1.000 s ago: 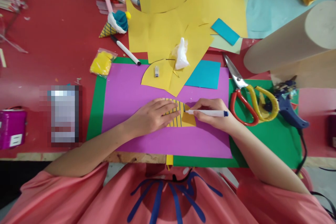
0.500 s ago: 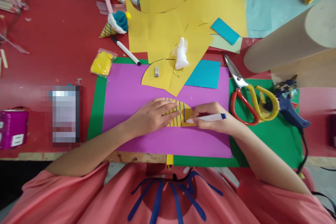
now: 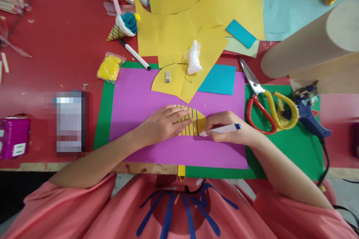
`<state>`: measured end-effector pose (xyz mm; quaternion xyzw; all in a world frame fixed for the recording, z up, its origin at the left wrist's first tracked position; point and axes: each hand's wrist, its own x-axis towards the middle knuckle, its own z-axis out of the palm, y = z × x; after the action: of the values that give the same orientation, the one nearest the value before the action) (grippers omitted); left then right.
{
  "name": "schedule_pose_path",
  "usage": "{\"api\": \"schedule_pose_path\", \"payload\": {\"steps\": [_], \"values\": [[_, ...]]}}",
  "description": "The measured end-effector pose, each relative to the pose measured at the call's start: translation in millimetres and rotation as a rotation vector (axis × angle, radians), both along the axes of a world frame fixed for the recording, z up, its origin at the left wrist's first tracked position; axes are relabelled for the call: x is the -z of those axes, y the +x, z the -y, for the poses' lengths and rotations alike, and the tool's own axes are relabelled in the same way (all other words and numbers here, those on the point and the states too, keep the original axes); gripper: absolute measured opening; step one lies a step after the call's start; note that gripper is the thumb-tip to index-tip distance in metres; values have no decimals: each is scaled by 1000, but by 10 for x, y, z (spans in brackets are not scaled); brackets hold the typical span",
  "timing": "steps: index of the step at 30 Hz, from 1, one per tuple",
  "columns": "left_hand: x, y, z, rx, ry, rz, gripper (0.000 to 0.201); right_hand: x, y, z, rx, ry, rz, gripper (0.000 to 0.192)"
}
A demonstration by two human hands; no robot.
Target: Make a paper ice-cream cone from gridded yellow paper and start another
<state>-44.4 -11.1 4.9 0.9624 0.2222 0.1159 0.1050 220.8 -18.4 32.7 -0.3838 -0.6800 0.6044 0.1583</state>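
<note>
My left hand (image 3: 164, 124) lies flat, fingers spread, on a small yellow paper piece (image 3: 199, 120) with dark blue stripes, pressing it onto the purple sheet (image 3: 134, 97). My right hand (image 3: 228, 130) grips a white marker (image 3: 221, 129) with a blue end; its tip touches the lower edge of the yellow piece, at the bottom of the newest stripe. The purple sheet rests on a green sheet (image 3: 291, 149) at the table's near edge.
Red-and-yellow scissors (image 3: 266, 101) and a blue glue gun (image 3: 307, 114) lie right of my right hand. Yellow paper sheets (image 3: 190, 15), a teal square (image 3: 220, 79), a white blob (image 3: 194, 58), a second marker (image 3: 134, 54) and a paper cone (image 3: 122, 26) lie beyond. A cardboard tube (image 3: 311, 41) stands far right.
My right hand has drawn the marker toward me down the yellow piece, leaving one more blue stripe. The left hand has stayed put.
</note>
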Motion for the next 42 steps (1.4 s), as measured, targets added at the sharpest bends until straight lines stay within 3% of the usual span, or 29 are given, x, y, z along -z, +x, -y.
{"api": "schedule_pose_path", "payload": {"steps": [2, 5, 9, 16, 21, 42], "values": [[2, -4, -1, 6, 10, -7, 37, 1, 7, -12, 75, -56, -31, 6], [-11, -9, -6, 11, 26, -25, 37, 35, 17, -33, 303, -113, -116, 11], [-50, -10, -15, -11, 28, -11, 37, 103, 21, -35, 494, -77, -209, 21], [-61, -6, -8, -34, 23, -6, 37, 106, -29, -17, 413, 148, 0, 22], [-56, 8, 1, -22, 11, -25, 40, 107, -68, -7, 400, 220, 44, 18], [-56, 16, -7, -18, -8, -14, 41, 112, -86, 8, 343, 226, 51, 18]]}}
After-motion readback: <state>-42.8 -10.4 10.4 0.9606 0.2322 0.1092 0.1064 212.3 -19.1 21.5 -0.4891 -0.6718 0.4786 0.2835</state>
